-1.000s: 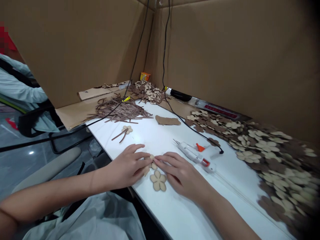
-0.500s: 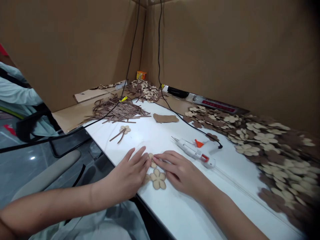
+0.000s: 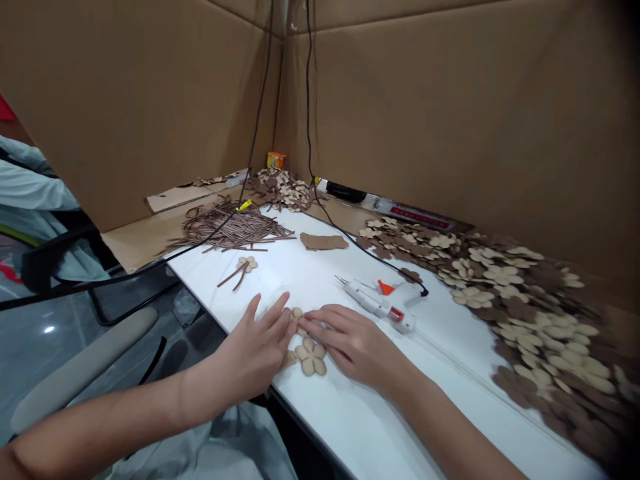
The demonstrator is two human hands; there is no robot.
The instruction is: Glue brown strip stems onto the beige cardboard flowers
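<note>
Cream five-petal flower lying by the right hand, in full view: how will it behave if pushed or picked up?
The cream flower is probably light, being small beside the right hand. Lying flat on the smooth-looking white table, it would likely slide rather than roll. Its flat shape suggests some bend, though stiffness can't be confirmed.

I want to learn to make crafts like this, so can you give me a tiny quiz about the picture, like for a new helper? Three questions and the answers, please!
1. True or false: the glue gun lies on the white table.

2. Pick one: what is at the fingertips of both the left hand and the right hand?
A. an orange box
B. a beige flower
C. a torn piece of cardboard

3. Fill in the blank: the big flower pile on the right has two colours, beige and ____.

Key: 1. True. 2. B. 3. brown.
</note>
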